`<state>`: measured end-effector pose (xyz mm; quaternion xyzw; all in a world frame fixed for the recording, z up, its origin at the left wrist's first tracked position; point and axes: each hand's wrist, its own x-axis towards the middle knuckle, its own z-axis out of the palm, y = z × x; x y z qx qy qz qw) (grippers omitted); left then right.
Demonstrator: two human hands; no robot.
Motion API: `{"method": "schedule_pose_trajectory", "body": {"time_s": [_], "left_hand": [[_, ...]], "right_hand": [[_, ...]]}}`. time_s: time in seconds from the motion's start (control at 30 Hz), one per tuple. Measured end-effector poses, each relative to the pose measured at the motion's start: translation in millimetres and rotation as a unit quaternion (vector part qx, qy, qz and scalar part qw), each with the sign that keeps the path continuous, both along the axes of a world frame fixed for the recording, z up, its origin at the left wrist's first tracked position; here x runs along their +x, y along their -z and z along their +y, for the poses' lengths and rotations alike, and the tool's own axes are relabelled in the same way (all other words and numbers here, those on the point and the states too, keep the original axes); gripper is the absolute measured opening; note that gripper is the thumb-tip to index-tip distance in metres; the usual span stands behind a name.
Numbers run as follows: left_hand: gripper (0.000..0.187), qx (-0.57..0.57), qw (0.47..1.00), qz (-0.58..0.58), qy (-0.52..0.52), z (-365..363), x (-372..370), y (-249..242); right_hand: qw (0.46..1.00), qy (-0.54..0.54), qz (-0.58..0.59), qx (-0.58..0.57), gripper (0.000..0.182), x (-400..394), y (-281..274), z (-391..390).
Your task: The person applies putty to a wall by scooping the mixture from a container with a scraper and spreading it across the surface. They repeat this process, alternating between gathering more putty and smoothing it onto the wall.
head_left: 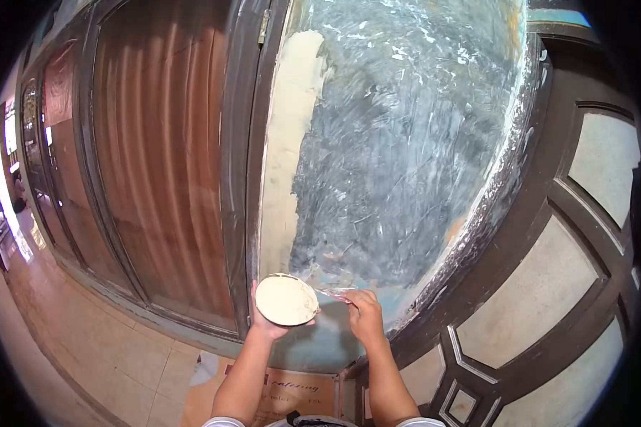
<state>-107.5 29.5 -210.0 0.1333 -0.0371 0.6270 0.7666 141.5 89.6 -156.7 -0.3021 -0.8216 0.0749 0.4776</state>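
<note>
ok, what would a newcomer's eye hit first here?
Probably the mottled gray-blue wall filling the upper middle, with a cream strip down its left edge. Then the round container of pale paste in the left hand, low center. The red-brown curtain at left comes close.

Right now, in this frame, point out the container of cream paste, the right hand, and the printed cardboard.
Container of cream paste (285, 300): head view, on the paste surface inside the rim.
Right hand (366, 313): head view, on the back of the hand.
Printed cardboard (303, 398): head view, on its printed face.
</note>
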Motion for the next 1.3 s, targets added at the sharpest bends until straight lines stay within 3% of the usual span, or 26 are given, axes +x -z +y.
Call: {"method": "schedule_pose_trajectory", "body": {"time_s": [0.13, 0.2, 0.4, 0.47, 0.67, 0.93, 1.1, 1.2, 1.3], "left_hand": [[0.106, 0.034, 0.999, 0.005, 0.009, 13.2, 7.7, -6.8], [0.107, 0.056, 0.996, 0.065, -0.003, 17.5, 10.8, -10.8], [0.106, 0.05, 0.997, 0.06, 0.014, 23.1, 16.2, -6.8], [0.106, 0.008, 0.999, -0.004, 0.03, 20.6, 17.5, -6.6], [0.104, 0.045, 0.995, 0.09, -0.004, 24.0, 14.5, -5.3], [0.103, 0.053, 0.996, 0.06, 0.032, 24.2, 8.4, -5.7], [0.105, 0.011, 0.989, 0.147, -0.018, 17.4, 12.1, -19.4], [0.105, 0.031, 0.997, 0.064, 0.035, 22.7, 8.6, -12.1], [0.106, 0.024, 0.995, 0.092, 0.023, 23.0, 9.9, -11.9]], "right_hand": [[0.997, -0.021, -0.065, 0.042, 0.034, 19.7, -12.0, 8.8], [0.996, -0.024, -0.073, 0.048, 0.036, 26.4, -11.8, 15.2], [0.996, -0.026, -0.065, 0.057, 0.041, 35.4, -16.0, 20.5], [0.995, -0.051, -0.067, 0.05, 0.043, 37.4, -17.7, 16.2], [0.993, -0.068, -0.086, 0.037, 0.045, 37.9, -25.1, 16.1], [0.953, -0.122, -0.25, 0.123, 0.04, 36.3, -50.7, 22.5], [0.955, -0.135, -0.239, 0.115, 0.046, 34.1, -53.8, 19.6], [0.958, -0.119, -0.238, 0.111, 0.045, 34.3, -53.1, 18.1], [0.964, -0.11, -0.219, 0.105, 0.043, 35.3, -47.9, 19.5]]}}
